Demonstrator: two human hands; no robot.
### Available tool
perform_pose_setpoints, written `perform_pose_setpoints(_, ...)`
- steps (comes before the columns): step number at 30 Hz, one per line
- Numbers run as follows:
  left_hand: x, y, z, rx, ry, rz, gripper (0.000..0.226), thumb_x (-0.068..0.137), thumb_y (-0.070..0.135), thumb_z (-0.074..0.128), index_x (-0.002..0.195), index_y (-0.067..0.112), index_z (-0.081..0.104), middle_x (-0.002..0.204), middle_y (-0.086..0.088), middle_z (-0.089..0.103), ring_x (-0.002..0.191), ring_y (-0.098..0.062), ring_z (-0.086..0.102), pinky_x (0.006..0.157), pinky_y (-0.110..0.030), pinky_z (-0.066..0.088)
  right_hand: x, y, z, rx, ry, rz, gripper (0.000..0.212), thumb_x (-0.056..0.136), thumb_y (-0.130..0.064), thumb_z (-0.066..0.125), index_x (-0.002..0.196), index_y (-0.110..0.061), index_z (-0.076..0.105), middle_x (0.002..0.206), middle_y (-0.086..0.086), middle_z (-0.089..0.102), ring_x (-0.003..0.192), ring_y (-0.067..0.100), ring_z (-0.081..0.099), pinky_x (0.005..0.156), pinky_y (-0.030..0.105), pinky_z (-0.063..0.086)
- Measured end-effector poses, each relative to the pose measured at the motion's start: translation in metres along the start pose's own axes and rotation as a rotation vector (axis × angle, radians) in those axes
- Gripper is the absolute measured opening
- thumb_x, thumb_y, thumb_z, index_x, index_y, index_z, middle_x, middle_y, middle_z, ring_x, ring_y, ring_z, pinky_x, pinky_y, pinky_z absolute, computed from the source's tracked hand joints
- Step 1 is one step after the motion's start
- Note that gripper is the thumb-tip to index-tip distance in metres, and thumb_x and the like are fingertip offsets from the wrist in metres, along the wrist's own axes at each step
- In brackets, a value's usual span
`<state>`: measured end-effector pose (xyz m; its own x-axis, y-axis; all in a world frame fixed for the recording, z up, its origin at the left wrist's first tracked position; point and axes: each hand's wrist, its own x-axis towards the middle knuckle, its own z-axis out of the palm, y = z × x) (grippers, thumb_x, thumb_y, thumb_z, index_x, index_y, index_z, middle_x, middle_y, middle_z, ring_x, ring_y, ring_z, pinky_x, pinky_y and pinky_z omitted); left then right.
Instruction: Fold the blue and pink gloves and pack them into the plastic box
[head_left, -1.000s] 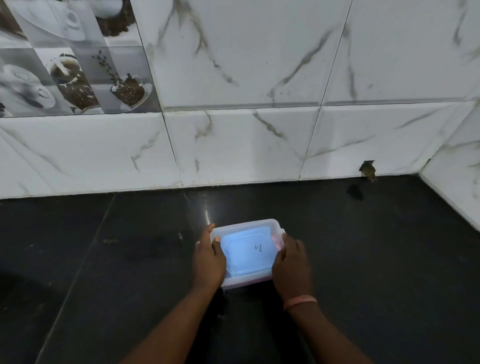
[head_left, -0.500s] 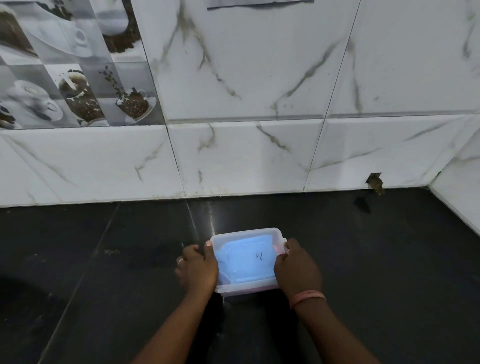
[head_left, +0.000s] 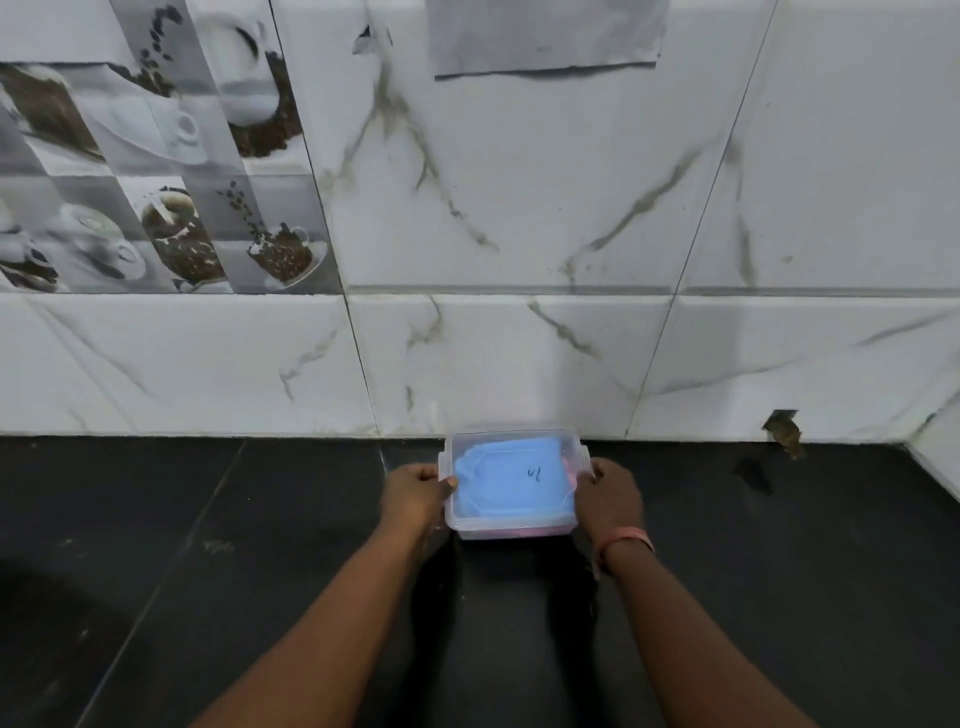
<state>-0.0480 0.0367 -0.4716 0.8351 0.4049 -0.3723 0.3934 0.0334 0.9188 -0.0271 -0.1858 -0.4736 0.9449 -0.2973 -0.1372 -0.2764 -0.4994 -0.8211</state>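
The clear plastic box (head_left: 514, 527) sits on the black counter close to the wall, its lid on. Through the lid I see the folded blue glove (head_left: 506, 480) filling the top, with a small dark mark on it. A strip of the pink glove (head_left: 570, 470) shows along the box's right side and under the blue one at the front. My left hand (head_left: 413, 493) grips the box's left side at its clip. My right hand (head_left: 610, 496) grips the right side at the other clip; a pink band is on that wrist.
The black stone counter (head_left: 208, 571) runs left and right, with a dark patch at the far left. A white marble-tiled wall (head_left: 519, 364) rises just behind the box. A broken hole in the wall (head_left: 782, 428) lies to the right, near the corner.
Both hands have pushed the closed box away from me, up to the wall. My left hand went from resting over the lid's edge to gripping the box's left side.
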Motion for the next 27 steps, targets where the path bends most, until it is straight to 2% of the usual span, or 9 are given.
perform_pose_setpoints(2, 0.022, 0.005, 0.012, 0.032, 0.038, 0.002, 0.020, 0.090, -0.003, 0.072, 0.110, -0.006, 0.073, 0.103, -0.024, 0.075, 0.094, -0.037, 0.074, 0.085, -0.044, 0.062, 0.021, -0.003, 0.011, 0.024, -0.029, 0.042, 0.028, 0.095, -0.008, 0.051, 0.118, 0.001, 0.065, 0.116, 0.020, 0.068, 0.104, 0.031, 0.063, 0.087, 0.035, 0.049)
perform_pose_setpoints(3, 0.031, 0.005, 0.016, 0.041, 0.058, -0.012, 0.019, 0.089, -0.002, 0.073, 0.108, -0.005, 0.074, 0.104, -0.024, 0.076, 0.096, -0.037, 0.074, 0.090, -0.048, 0.061, 0.027, -0.003, 0.016, 0.021, -0.040, 0.056, 0.033, 0.097, -0.009, 0.050, 0.127, 0.000, 0.063, 0.125, 0.019, 0.066, 0.114, 0.034, 0.062, 0.095, 0.037, 0.049)
perform_pose_setpoints(6, 0.058, -0.001, 0.022, -0.023, 0.085, -0.069, 0.008, 0.089, -0.002, 0.074, 0.097, -0.002, 0.075, 0.101, -0.028, 0.076, 0.086, -0.033, 0.072, 0.091, -0.054, 0.061, 0.045, 0.000, 0.033, -0.009, -0.008, 0.015, 0.034, 0.099, -0.011, 0.048, 0.128, -0.003, 0.063, 0.128, 0.020, 0.065, 0.118, 0.036, 0.060, 0.099, 0.037, 0.047)
perform_pose_setpoints(10, 0.085, -0.004, 0.025, -0.074, 0.062, -0.096, 0.013, 0.088, 0.000, 0.075, 0.101, -0.003, 0.075, 0.100, -0.026, 0.077, 0.095, -0.041, 0.075, 0.091, -0.058, 0.060, 0.060, 0.001, 0.044, -0.021, 0.039, -0.014, 0.030, 0.100, -0.013, 0.047, 0.122, -0.003, 0.066, 0.121, 0.019, 0.067, 0.112, 0.035, 0.062, 0.098, 0.038, 0.049)
perform_pose_setpoints(14, 0.096, -0.002, 0.028, -0.076, 0.085, -0.114, 0.010, 0.087, -0.001, 0.075, 0.097, 0.002, 0.077, 0.095, -0.021, 0.079, 0.089, -0.037, 0.077, 0.087, -0.055, 0.062, 0.066, -0.003, 0.050, -0.030, 0.059, 0.006, 0.034, 0.101, -0.014, 0.047, 0.129, -0.005, 0.064, 0.128, 0.018, 0.064, 0.119, 0.034, 0.060, 0.102, 0.035, 0.045)
perform_pose_setpoints(18, 0.094, 0.001, 0.027, 0.000, 0.070, -0.111, 0.016, 0.088, 0.005, 0.077, 0.103, 0.000, 0.076, 0.105, -0.021, 0.077, 0.097, -0.037, 0.074, 0.094, -0.049, 0.060, 0.062, -0.001, 0.048, -0.059, 0.016, -0.006, 0.042, 0.104, -0.019, 0.045, 0.143, -0.007, 0.051, 0.140, 0.018, 0.057, 0.130, 0.034, 0.053, 0.110, 0.037, 0.040)
perform_pose_setpoints(21, 0.075, 0.017, 0.019, 0.401, 0.153, 0.077, 0.024, 0.096, 0.026, 0.067, 0.114, 0.011, 0.072, 0.117, -0.010, 0.074, 0.109, -0.032, 0.069, 0.088, -0.029, 0.050, 0.057, -0.008, 0.036, -0.272, -0.040, -0.046, 0.050, 0.104, -0.031, 0.046, 0.148, -0.007, 0.042, 0.142, 0.019, 0.053, 0.129, 0.035, 0.052, 0.108, 0.039, 0.042)
perform_pose_setpoints(23, 0.060, 0.037, 0.016, 0.529, 0.201, 0.289, 0.022, 0.101, 0.031, 0.054, 0.114, 0.021, 0.069, 0.116, -0.004, 0.074, 0.105, -0.027, 0.069, 0.083, -0.030, 0.050, 0.049, -0.030, 0.027, -0.524, 0.070, -0.157, 0.049, 0.104, -0.041, 0.040, 0.141, -0.010, 0.046, 0.132, 0.016, 0.057, 0.117, 0.033, 0.057, 0.097, 0.040, 0.049)
perform_pose_setpoints(27, 0.027, 0.123, 0.021, 0.634, 0.265, 0.807, 0.027, 0.105, 0.031, 0.044, 0.113, 0.027, 0.070, 0.109, 0.005, 0.075, 0.099, -0.020, 0.069, 0.082, -0.033, 0.055, 0.030, -0.123, 0.001, -0.503, 0.308, -0.548, 0.039, 0.104, -0.037, 0.039, 0.124, -0.011, 0.061, 0.117, 0.013, 0.064, 0.104, 0.032, 0.061, 0.090, 0.041, 0.049)
